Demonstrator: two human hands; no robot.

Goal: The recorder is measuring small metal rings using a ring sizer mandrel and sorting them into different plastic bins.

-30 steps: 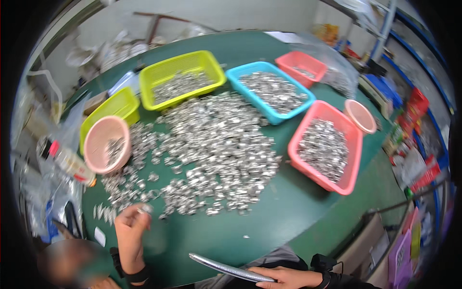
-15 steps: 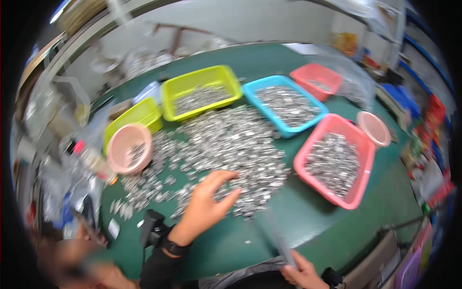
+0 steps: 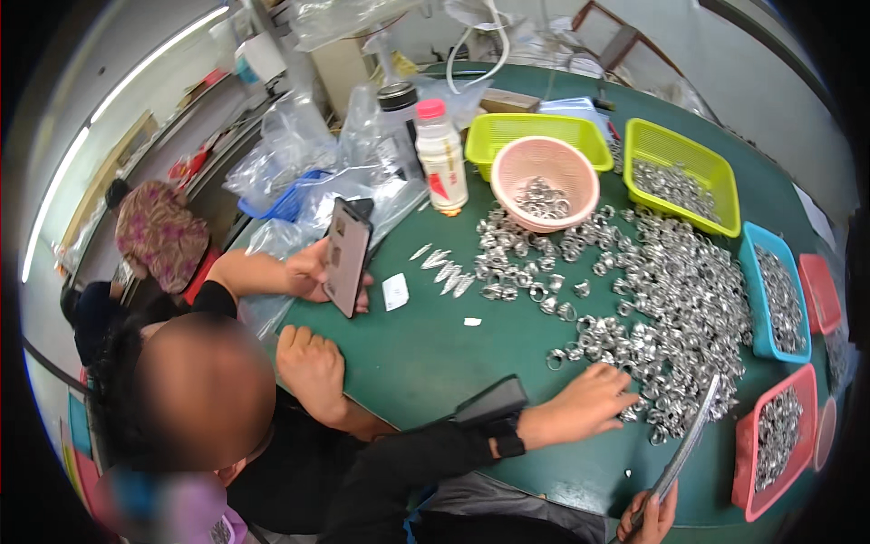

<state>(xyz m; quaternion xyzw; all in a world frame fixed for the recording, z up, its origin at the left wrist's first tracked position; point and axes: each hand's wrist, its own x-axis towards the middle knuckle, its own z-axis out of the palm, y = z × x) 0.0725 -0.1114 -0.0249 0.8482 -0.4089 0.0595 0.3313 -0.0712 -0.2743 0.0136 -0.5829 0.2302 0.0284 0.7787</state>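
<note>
A heap of silver metal rings (image 3: 680, 304) covers the right part of the green table. My left hand (image 3: 580, 408) lies at the heap's near edge, fingers loosely stretched and a little apart, touching rings with no ring visible in its grasp. Low at the right, my right hand (image 3: 651, 517) grips the lower end of a ring mandrel (image 3: 684, 453), a long tapered grey metal rod. It slants up and away, its tip over the heap's near right side. No ring is visible on the rod.
Rings also fill a pink basket (image 3: 741, 453), a blue basket (image 3: 754, 308), a yellow-green basket (image 3: 639, 195) and a round pale-pink basket (image 3: 507, 181). A bottle (image 3: 441, 159) stands beside plastic bags. On my left, a co-worker's hand (image 3: 310, 270) holds a phone (image 3: 346, 258).
My view has swung left, bringing the co-worker and phone fully into sight. My left hand stays by the rings, its thumb and finger less widely spread. My right hand still holds the mandrel.
</note>
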